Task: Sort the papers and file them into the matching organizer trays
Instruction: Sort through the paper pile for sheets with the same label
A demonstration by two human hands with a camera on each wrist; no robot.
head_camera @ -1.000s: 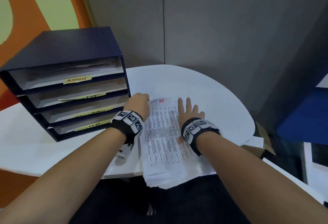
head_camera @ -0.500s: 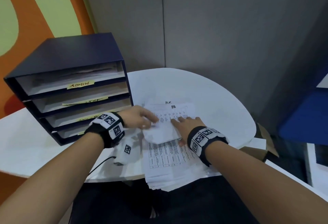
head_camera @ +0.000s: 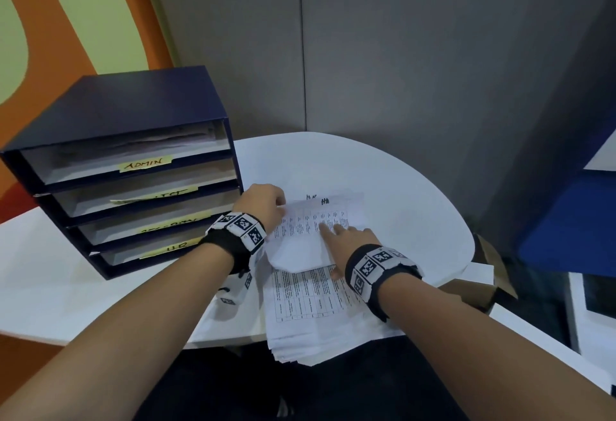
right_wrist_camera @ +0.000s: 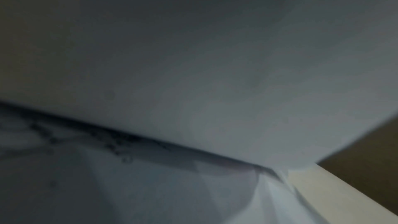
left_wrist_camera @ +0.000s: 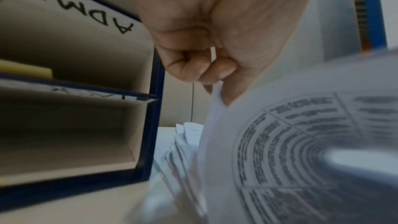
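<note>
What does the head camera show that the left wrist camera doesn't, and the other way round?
Only the head view shows the right hand resting flat on the paper stack, and the whole table. Only the left wrist view shows the fingers curled, pinching the sheet's edge. Both show the left hand, the lifted sheet and the organizer with its ADMIN label.

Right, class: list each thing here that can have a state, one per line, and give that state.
Left hand: pinches the top sheet's edge.
Right hand: fingers straight, pressing on the paper stack.
Top sheet: partly lifted and curled over.
Paper stack: flat, overhanging the table edge.
Organizer: four open-fronted trays; top tray, labelled ADMIN, holds papers.
</note>
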